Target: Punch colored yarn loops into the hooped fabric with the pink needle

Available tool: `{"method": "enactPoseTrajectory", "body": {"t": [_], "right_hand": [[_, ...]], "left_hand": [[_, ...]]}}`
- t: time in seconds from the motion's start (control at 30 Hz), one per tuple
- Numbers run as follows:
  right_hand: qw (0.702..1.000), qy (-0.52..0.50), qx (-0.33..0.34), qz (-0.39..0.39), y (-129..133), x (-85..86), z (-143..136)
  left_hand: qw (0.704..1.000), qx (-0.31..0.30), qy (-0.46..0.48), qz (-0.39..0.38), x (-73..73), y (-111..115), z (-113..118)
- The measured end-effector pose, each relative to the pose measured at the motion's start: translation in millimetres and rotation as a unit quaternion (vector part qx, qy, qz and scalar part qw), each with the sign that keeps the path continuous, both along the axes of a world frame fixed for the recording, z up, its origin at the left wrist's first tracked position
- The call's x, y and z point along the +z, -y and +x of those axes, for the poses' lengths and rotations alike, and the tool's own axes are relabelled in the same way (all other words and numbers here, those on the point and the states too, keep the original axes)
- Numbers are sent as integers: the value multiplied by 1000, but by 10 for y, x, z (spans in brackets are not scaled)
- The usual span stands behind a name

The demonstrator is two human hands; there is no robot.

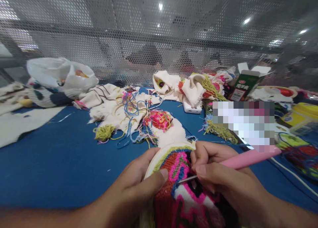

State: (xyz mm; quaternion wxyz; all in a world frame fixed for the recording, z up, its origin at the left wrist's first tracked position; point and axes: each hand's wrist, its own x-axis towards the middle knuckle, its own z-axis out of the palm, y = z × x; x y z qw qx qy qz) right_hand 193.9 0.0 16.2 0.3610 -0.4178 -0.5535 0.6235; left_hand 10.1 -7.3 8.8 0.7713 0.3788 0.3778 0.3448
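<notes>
A round hoop (152, 166) holds a fabric with a looped yarn pattern (171, 165) in red, pink, blue, white, black and yellow-green. My left hand (142, 180) grips the hoop's left side, its thumb on the red yarn and its fingers partly hidden beneath. In my right hand (218, 171) is a tool with a pink handle (250, 157), pinched between thumb and fingers. The tool's thin metal tip touches the blue yarn near the middle of the pattern. Other fingers of my right hand rest at the hoop's upper right edge.
Yarn tangles (160, 119) and cream fabric pieces (171, 135) lie on the blue table (81, 165) beyond the hoop. A white plastic bag (62, 74) stands back left. At right are a green box (244, 85), a yellow tub (304, 117) and a white cable. A perforated metal screen rises behind.
</notes>
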Motion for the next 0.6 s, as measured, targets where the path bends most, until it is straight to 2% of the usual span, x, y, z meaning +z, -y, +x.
{"method": "enactPoseTrajectory", "body": {"t": [0.4,0.6], "right_hand": [[1000,-9,-18,6,5,-23,12],[1000,1,6,8,2,-1,-5]], "left_hand": [[1000,6,0,0,-13,-3,-3],[1000,18,6,7,-50,-13,4]]}}
